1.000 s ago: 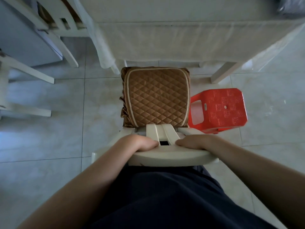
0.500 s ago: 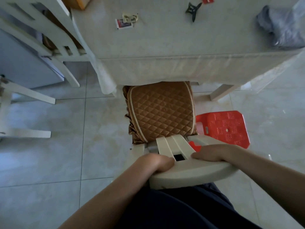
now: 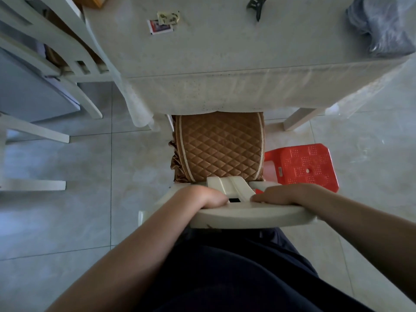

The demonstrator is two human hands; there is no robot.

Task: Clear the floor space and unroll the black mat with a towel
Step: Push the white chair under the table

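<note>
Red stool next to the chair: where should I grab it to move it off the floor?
Take the red stool by the cut-out opening in its left side, facing the chair. Come from above, near side: the table blocks the far side, and the flat perforated top offers no grip.

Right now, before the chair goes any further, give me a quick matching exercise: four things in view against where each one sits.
Things:
1. stool
2. hair clip
3. cushion
4. left hand

Places:
A. on the chair seat, front edge under the tablecloth
B. on the floor, right of the chair
C. gripping the top rail of the chair back
D. on the table top, near the far edge

Pairs: 1-B, 2-D, 3-A, 4-C
</note>
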